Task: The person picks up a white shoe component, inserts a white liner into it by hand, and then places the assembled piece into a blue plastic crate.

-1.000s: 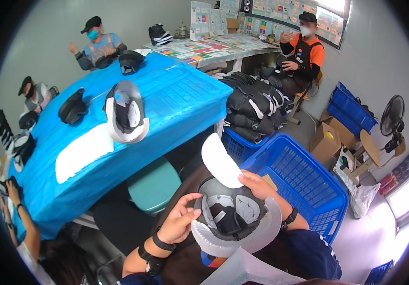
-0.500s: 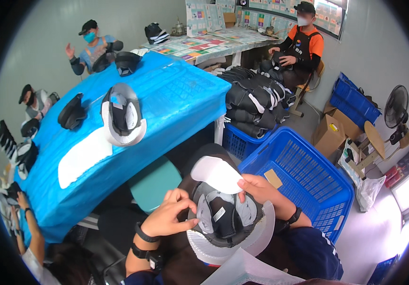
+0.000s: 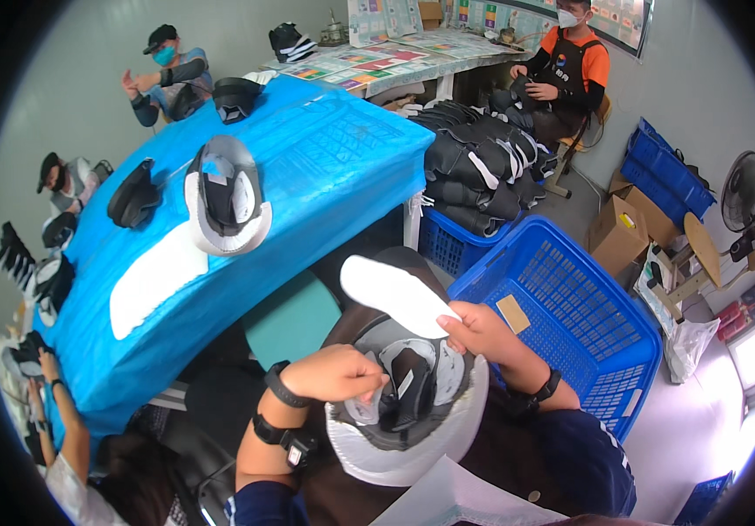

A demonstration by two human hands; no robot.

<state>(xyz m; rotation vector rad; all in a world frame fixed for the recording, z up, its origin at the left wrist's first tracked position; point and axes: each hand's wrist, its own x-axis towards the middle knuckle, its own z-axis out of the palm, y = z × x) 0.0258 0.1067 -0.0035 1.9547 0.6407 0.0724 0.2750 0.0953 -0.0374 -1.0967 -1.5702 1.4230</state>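
On my lap rests a black padded liner [image 3: 408, 412] with grey inner pads and a broad, pale rim flaring around its near side. My left hand [image 3: 332, 375] is closed at the liner's left inner pad, fingers curled against it; the fingertips are partly hidden. Between thumb and fingers, my right hand [image 3: 475, 333] pinches the near end of a flat white insole-shaped piece [image 3: 390, 294]. That piece is held above the far side of the liner, its long end pointing up and left.
A blue-covered table [image 3: 307, 167] holds a similar liner [image 3: 224, 197], white sheets [image 3: 154, 285] and black pieces. Right of me stands a blue basket [image 3: 605, 333] with a cardboard scrap inside. Another basket [image 3: 456, 241] carries stacked black liners. Co-workers sit around; a teal stool [image 3: 290, 320] is nearby.
My right hand has turned the white piece, which now shows more of its length. My left hand has rolled over, its fingers curling deeper into the liner. The view has shifted slightly.
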